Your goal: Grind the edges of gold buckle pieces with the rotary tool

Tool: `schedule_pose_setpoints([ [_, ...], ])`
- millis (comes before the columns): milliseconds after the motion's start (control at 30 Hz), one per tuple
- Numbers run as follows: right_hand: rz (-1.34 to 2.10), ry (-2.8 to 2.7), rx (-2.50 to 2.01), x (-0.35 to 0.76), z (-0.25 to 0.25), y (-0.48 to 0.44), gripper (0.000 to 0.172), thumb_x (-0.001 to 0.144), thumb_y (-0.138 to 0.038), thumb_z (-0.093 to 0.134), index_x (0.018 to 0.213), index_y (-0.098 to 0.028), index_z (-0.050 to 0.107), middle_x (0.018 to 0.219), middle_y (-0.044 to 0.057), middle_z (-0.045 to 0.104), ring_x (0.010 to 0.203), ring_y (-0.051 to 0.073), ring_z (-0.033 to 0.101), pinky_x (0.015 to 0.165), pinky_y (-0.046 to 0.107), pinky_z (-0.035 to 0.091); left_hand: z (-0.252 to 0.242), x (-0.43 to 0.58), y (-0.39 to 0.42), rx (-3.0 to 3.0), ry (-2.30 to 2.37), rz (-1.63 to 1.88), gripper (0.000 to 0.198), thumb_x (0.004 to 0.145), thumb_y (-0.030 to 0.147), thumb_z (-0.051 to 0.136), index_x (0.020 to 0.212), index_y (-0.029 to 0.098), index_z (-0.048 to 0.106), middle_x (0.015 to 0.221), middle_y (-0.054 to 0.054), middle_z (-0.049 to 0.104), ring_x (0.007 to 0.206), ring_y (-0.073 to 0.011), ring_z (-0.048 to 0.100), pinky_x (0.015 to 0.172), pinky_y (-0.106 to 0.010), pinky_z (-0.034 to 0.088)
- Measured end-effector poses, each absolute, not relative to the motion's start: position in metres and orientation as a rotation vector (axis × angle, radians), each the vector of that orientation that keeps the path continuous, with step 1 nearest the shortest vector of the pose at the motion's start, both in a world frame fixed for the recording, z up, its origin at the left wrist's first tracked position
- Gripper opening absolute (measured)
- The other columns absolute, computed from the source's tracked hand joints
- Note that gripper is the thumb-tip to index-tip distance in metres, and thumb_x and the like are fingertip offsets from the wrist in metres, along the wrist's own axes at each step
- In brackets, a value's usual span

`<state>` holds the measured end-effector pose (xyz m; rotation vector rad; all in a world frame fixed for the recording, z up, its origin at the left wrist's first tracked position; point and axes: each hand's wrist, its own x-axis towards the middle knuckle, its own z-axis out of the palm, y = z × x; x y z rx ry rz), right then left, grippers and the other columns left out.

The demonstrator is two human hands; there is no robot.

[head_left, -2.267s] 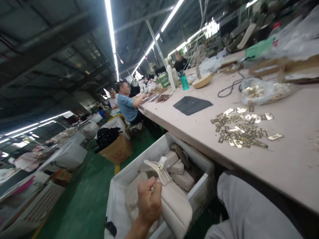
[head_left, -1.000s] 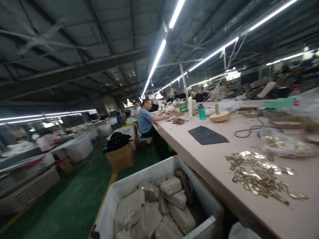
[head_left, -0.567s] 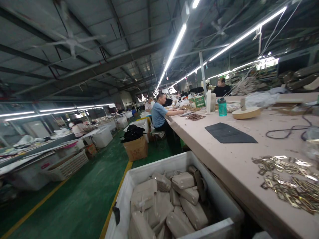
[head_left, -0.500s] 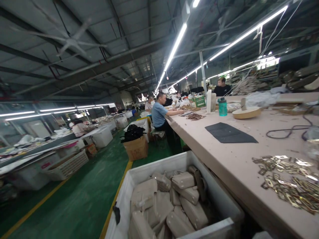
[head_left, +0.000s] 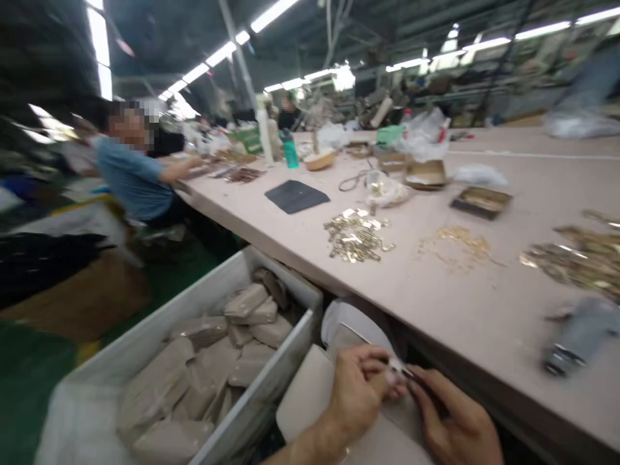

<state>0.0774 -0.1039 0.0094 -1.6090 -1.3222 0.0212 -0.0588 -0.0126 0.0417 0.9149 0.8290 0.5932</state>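
Observation:
Low in the view, my left hand (head_left: 361,387) and my right hand (head_left: 453,413) meet, fingertips pinched together around a small pale, shiny piece (head_left: 397,367). Blur and the fingers keep me from telling its kind. Beneath both hands lies a beige bag-like item (head_left: 310,391), smooth and flat-sided, partly hidden by the hands and left forearm. A white rounded object (head_left: 356,323) shows behind it, close to the table's edge.
Left of me a white bin (head_left: 261,381) holds several beige bags (head_left: 247,300). On the long table (head_left: 387,290) are metal fittings (head_left: 356,236), small gold parts (head_left: 458,248), a grey tool-like object (head_left: 581,336) and a dark sheet (head_left: 296,196). A co-worker (head_left: 130,171) sits beyond.
My view has swung right and down, so the bin and table items sit further left. Both hands and the beige item on which they work have come into view.

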Motion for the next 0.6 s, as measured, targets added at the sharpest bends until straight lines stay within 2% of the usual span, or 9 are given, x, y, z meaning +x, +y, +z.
schedule_pose_setpoints([
  [67,0.081,-1.323,-1.708,0.088,0.004,-0.124,0.018,0.098,-0.028,0.059,0.108,-0.028,0.074,0.097,0.004,0.074,0.083,0.021,0.073,0.072,0.030,0.061,0.036,-0.046,-0.016,0.879,0.754,0.564,0.055,0.064,0.043,0.095,0.099,0.009,0.069,0.080,-0.014,0.078,0.065,-0.0193,0.074,0.064,-0.026,0.059],
  [200,0.187,-1.329,-1.700,0.094,0.005,-0.125,0.021,0.097,-0.017,0.058,0.108,-0.025,0.074,0.096,0.006,0.073,0.085,0.022,0.072,0.075,0.032,0.060,0.043,-0.042,-0.009,0.830,0.736,0.536,0.036,0.066,0.029,0.091,0.086,0.009,0.068,0.083,-0.016,0.079,0.066,-0.0209,0.075,0.061,-0.024,0.058],
  [300,0.202,-1.383,-1.656,0.098,0.008,-0.116,0.025,0.098,-0.013,0.055,0.112,-0.024,0.073,0.097,0.008,0.072,0.086,0.022,0.070,0.075,0.034,0.059,0.046,-0.038,-0.007,0.812,0.803,0.579,0.029,0.069,0.027,0.087,0.082,0.009,0.068,0.081,-0.016,0.079,0.063,-0.0196,0.074,0.058,-0.023,0.058],
  [467,0.157,-1.439,-1.643,0.100,0.012,-0.108,0.030,0.097,-0.007,0.052,0.115,-0.023,0.070,0.095,0.008,0.072,0.082,0.021,0.068,0.072,0.034,0.056,0.037,-0.030,-0.005,0.790,0.840,0.632,0.042,0.068,0.035,0.091,0.089,0.012,0.064,0.073,-0.010,0.076,0.057,-0.0174,0.071,0.054,-0.021,0.055],
  [600,0.162,-1.424,-1.674,0.100,0.025,-0.102,0.026,0.096,-0.008,0.051,0.108,-0.023,0.068,0.086,0.006,0.070,0.075,0.020,0.066,0.068,0.033,0.053,0.021,-0.030,-0.001,0.834,0.868,0.615,0.051,0.060,0.040,0.096,0.088,0.013,0.064,0.061,-0.005,0.072,0.051,-0.0157,0.067,0.048,-0.018,0.051],
])
